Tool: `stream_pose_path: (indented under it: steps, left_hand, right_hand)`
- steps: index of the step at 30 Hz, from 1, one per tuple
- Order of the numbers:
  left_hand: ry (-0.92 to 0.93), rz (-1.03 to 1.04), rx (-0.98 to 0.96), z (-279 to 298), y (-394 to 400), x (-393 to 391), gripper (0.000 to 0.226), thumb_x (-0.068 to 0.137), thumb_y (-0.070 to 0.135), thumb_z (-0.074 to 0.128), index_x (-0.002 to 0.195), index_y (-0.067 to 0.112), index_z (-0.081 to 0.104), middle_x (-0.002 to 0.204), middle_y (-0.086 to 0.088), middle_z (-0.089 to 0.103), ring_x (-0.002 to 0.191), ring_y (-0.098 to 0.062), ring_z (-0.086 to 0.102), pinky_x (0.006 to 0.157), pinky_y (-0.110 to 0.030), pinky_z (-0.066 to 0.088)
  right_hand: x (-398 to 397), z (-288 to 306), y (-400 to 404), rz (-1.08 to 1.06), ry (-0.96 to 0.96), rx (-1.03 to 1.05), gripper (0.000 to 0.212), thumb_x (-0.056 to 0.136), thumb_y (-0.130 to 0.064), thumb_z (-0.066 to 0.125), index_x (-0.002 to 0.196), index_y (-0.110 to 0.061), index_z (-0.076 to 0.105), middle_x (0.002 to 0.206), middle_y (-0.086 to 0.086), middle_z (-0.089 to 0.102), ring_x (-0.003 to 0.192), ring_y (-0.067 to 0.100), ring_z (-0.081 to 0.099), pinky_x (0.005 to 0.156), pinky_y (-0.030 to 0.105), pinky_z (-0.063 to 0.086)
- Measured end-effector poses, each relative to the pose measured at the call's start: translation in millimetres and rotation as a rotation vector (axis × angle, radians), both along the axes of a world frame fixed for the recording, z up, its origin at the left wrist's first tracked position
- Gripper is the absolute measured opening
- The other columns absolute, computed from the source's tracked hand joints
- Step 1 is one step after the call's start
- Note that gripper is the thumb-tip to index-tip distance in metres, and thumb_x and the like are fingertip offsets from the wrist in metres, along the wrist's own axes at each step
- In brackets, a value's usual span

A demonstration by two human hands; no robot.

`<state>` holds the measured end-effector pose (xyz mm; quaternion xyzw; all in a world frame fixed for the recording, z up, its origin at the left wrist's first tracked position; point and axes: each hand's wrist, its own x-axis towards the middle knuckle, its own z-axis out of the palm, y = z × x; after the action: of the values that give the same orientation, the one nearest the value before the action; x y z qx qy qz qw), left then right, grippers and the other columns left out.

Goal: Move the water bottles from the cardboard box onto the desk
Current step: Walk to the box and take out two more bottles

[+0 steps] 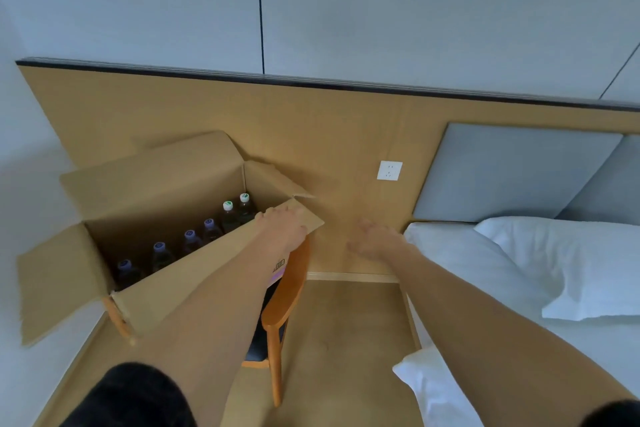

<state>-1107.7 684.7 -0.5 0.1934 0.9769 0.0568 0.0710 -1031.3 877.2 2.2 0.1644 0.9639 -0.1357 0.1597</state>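
Head view: left hand (282, 227) rests flat on near flap of open brown cardboard box (166, 184) holding dark capped water bottles (192, 241); right hand (375, 239) spread, empty, beside it.

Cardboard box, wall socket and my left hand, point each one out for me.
cardboard box (194, 282), head view, on its near side wall.
wall socket (389, 170), head view, middle of its white plate.
left hand (285, 227), head view, back of the hand.
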Motion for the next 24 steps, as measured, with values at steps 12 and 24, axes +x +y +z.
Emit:
stream_pose_path:
  steps: [12, 24]
  left_hand:
    - [-0.109, 0.139, 0.104, -37.4, -52.4, -159.7, 0.050, 0.100, 0.037, 0.043, 0.148, 0.026, 0.042, 0.145, -0.008, 0.049, 0.130, -0.033, 0.047, 0.107, -0.049, 0.035]
    - [-0.219, 0.442, 0.095, -74.3, -163.4, -229.8, 0.056, 0.103, 0.043, 0.041, 0.156, 0.030, 0.030, 0.152, -0.008, 0.044, 0.135, -0.034, 0.045, 0.109, -0.049, 0.038]
  right_hand:
    - [-187.4, -8.1, -46.3, 0.124, 0.002, 0.048, 0.070, 0.096, -0.061, 0.047, 0.156, -0.030, 0.027, 0.154, 0.012, 0.042, 0.139, 0.035, 0.041, 0.113, 0.050, 0.037]
    - [-326.6, -47.0, -135.6, 0.512, -0.031, 0.012, 0.065, 0.099, -0.056, 0.049, 0.156, -0.032, 0.029, 0.151, 0.008, 0.045, 0.136, 0.031, 0.045, 0.106, 0.041, 0.041]
